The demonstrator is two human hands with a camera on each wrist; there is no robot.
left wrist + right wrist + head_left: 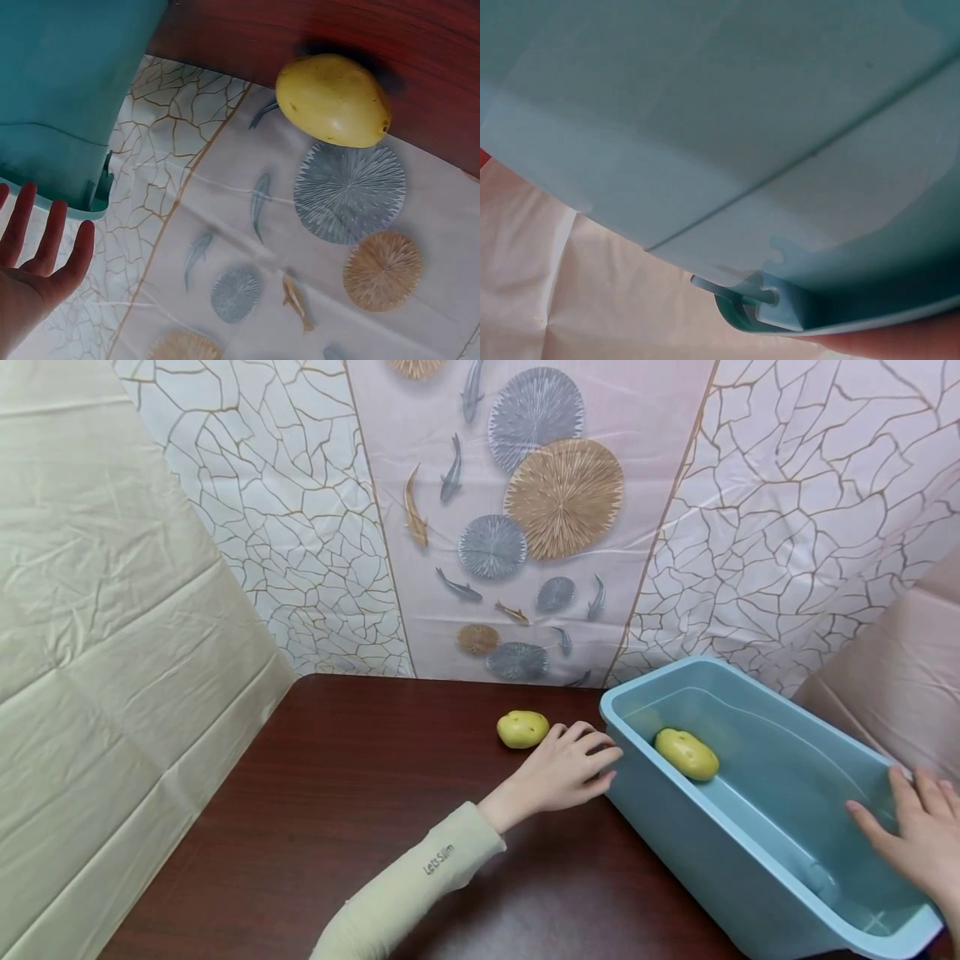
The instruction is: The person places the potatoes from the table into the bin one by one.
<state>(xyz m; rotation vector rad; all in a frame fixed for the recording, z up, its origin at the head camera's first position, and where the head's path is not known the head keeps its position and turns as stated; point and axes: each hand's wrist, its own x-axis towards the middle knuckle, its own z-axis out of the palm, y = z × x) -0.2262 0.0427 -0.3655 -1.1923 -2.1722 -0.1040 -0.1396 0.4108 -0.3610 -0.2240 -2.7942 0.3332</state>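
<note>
My left hand (pixel 566 768) hovers by the left rim of a blue plastic bin (pixel 675 822), its fingers loosely bent and spread, holding nothing. Just beyond the wrist, a yellow potato (pixel 522 729) lies on the table. The left wrist view shows that potato (pixel 334 100) larger, apart from the fingers (pixel 56 232). Inside the bin, another potato (pixel 687 754) rests toward the far left end. My right hand (pixel 918 827) rests on the right rim with its fingers extended and thumb over the interior. In the right wrist view the bin's wall (pixel 667 135) covers most of the frame.
The dark reddish-brown table (pixel 360 793) runs left of the bin. Behind it hangs a patterned cloth (pixel 480 527) with fish and round leaves. A beige cloth (pixel 112 652) closes off the left side, and a pinkish cloth (pixel 892 668) hangs beside the bin.
</note>
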